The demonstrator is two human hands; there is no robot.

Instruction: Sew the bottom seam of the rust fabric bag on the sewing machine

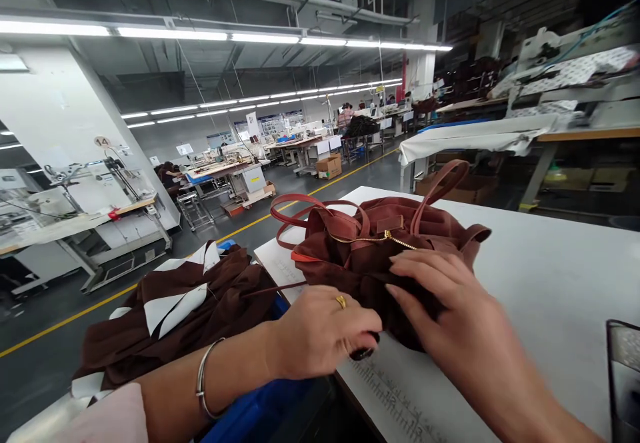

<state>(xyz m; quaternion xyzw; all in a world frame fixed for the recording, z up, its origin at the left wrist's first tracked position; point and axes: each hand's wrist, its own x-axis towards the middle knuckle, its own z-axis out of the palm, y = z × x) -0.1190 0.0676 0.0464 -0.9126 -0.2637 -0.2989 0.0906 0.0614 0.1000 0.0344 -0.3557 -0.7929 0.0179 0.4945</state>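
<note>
A dark brown-red bag (345, 270) with reddish handles and a gold zipper lies on the white table (540, 263). My left hand (325, 330), wearing a ring, is closed around a small black object (365, 346) in front of the bag, near the table's edge. What the rest of that object looks like is hidden in my fist. On the bag's near right side rests my right hand (450, 303), its thumb and fingers apart over the fabric below the zipper.
Left of the table, brown fabric with white pieces (200, 296) is piled over a blue bin (260, 403). Printed ruler marks (390, 396) run along the table's near edge. A dark-framed object (623, 376) stands at the right edge. Sewing workstations and seated people are farther back.
</note>
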